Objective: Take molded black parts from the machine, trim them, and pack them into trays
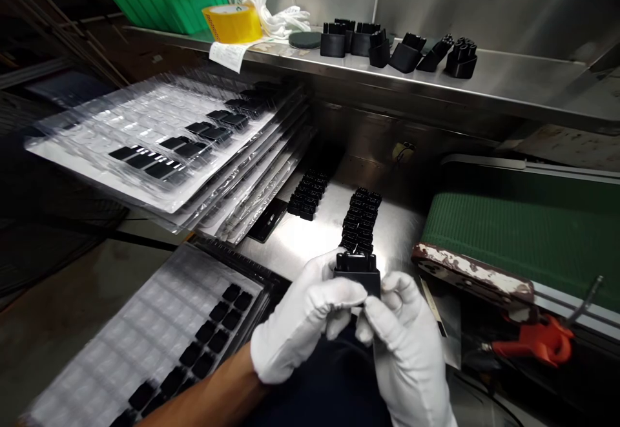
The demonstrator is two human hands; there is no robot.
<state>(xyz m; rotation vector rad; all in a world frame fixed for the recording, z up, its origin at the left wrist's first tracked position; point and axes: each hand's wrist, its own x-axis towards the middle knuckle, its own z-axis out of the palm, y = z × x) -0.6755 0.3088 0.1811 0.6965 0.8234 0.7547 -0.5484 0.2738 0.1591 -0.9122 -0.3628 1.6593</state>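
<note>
I hold a small black plastic housing (358,274) up in front of me, with its pronged top pointing away. My left hand (310,314), in a white glove, is closed on its left side with the thumb across the near face. The white-gloved right hand (407,340) has thumb and fingers pinched at the lower right corner of the same housing. Just beyond, double rows of small black parts (361,217) lie on the steel worktop (334,214). Another block of black parts (307,193) lies farther left.
Stacked clear trays (106,136) with black parts rise at left, above another part-filled tray (159,298). A green conveyor belt (523,233) and an orange-handled tool (537,343) are at right. The steel shelf (513,91) carries yellow tape (232,25), a green bin (165,7) and several black housings (409,52).
</note>
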